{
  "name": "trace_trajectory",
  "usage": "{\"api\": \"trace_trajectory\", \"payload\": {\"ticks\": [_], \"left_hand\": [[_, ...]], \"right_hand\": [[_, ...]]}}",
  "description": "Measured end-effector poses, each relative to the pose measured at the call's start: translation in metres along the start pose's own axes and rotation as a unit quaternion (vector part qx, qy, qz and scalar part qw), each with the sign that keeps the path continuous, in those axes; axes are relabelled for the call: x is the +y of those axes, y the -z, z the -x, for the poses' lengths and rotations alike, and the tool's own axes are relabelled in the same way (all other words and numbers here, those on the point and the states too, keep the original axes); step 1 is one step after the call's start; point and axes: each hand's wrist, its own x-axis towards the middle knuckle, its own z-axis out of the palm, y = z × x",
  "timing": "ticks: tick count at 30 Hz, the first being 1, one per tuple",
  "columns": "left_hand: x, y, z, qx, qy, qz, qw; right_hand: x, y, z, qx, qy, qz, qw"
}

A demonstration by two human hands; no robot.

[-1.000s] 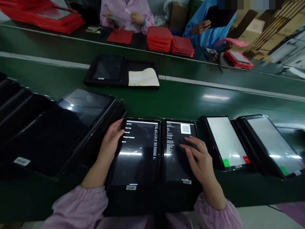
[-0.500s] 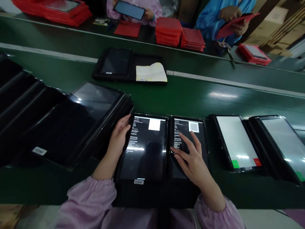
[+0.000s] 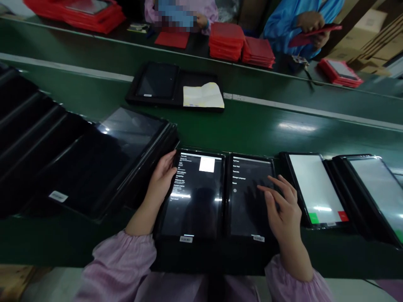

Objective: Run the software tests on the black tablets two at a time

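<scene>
Two black tablets lie side by side in front of me. The left tablet [image 3: 195,205] shows white text and a white square on its dark screen. My left hand [image 3: 162,176] rests against its upper left edge, thumb on the rim and fingers along the side. On the right tablet [image 3: 244,209] a short text menu is lit, with a small grey dot below it. Over that tablet's right edge hovers my right hand [image 3: 285,205], fingers spread and holding nothing.
Stacked dark tablets [image 3: 110,159] stand at the left. Two tablets with white screens [image 3: 315,184] lie at the right. Beyond is a black tray [image 3: 201,77] with a tablet and yellowish paper [image 3: 204,95]. Two people work across the bench near red pouches [image 3: 226,42].
My right hand has moved right, off the middle of the right tablet. That tablet's screen has changed from text with a code to a short menu. My left hand stays at the left tablet.
</scene>
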Motion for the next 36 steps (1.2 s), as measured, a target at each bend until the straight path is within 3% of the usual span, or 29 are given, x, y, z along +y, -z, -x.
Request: {"api": "trace_trajectory", "payload": {"ticks": [4,10,14,20,28,36], "left_hand": [[-0.002,-0.004,0.004,-0.013,0.002,-0.033,0.999],[-0.001,-0.007,0.005,0.033,-0.004,0.019,0.999],[0.005,-0.007,0.005,0.041,0.002,0.006,0.999],[0.015,-0.013,0.001,0.064,0.017,-0.02,0.998],[0.017,-0.025,-0.007,0.103,0.03,-0.036,0.994],[0.011,-0.02,-0.004,0.084,0.012,-0.019,0.996]], "right_hand": [[0.007,-0.002,-0.005,-0.012,-0.009,0.025,1.0],[0.022,-0.017,-0.016,-0.054,-0.026,0.049,0.997],[0.029,-0.023,-0.018,-0.046,-0.04,0.054,0.997],[0.033,-0.014,-0.02,0.015,-0.072,0.027,0.997],[0.032,-0.011,-0.022,0.028,-0.063,0.001,0.998],[0.018,0.006,-0.011,-0.03,0.006,-0.047,0.998]]}}
